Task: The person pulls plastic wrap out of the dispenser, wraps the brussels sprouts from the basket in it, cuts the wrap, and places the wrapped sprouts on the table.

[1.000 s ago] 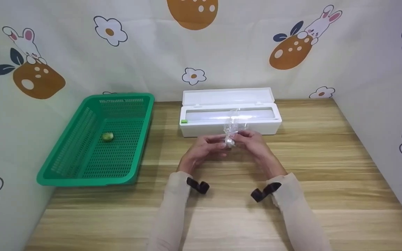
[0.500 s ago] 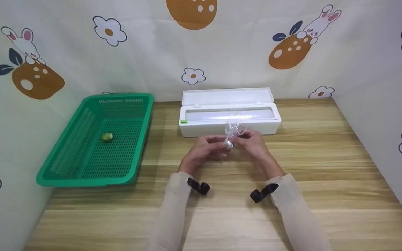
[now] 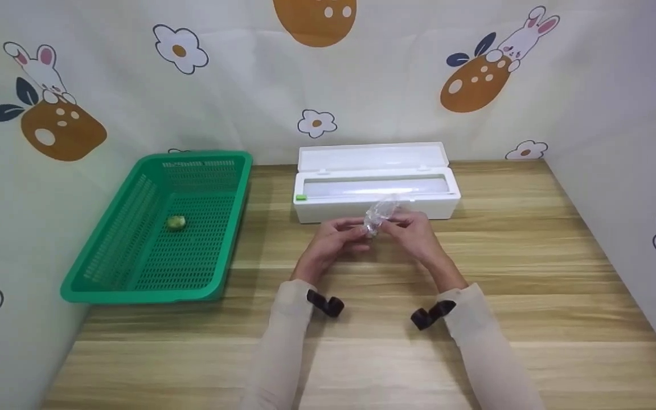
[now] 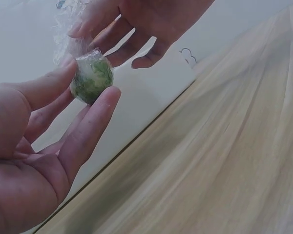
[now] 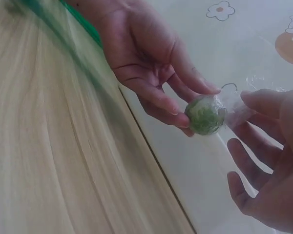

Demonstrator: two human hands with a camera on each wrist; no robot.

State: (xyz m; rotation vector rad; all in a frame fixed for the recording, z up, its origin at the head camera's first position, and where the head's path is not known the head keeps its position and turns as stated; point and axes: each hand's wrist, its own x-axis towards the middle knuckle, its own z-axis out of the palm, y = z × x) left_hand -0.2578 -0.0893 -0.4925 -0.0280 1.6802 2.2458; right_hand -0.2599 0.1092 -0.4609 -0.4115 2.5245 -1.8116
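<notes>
A small green Brussels sprout [image 4: 94,79] is covered in clear plastic wrap [image 3: 382,209]. My left hand [image 3: 329,244] pinches the sprout between thumb and fingertips, as both wrist views show. The loose end of the wrap bunches up at one side of the sprout, and my right hand [image 3: 417,238] pinches it between thumb and index finger. Its other fingers spread loosely in the right wrist view. Both hands are in front of a white wrap dispenser box [image 3: 373,212], whose lid is raised and whose roll of film shows through the window.
To the left stands a green plastic basket [image 3: 226,245] with one Brussels sprout [image 3: 176,222] lying on its slotted floor. The dispenser has a small green slider [image 3: 301,197] at its left end. A patterned cloth [image 3: 237,97] hangs behind the wooden table [image 3: 373,347].
The loose wrap above the sprout stood up and spread wide; now it is narrower, more twisted and leans right. Both hands keep nearly the same place.
</notes>
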